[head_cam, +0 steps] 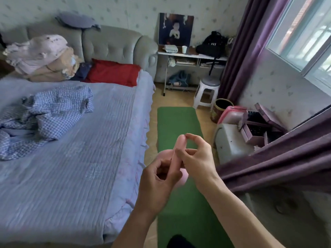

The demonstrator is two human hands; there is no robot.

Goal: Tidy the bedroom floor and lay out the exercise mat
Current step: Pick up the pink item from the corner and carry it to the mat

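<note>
A green exercise mat (176, 122) lies flat on the floor between the bed and the window wall, running away from me. Above its middle, both hands meet on a soft pink object (180, 145), blurred, with a rounded lobe showing below at the wrists. My left hand (158, 185) curls its fingers around the lower part. My right hand (195, 158) pinches the upper part between thumb and fingers. What the pink object is I cannot make out.
A bed (80, 149) with a blue quilt fills the left. At the mat's far end stand a white stool (206, 93) and a desk (191, 56). A bin (221, 109), grey and pink boxes (232, 138) and purple curtains (279, 163) line the right side.
</note>
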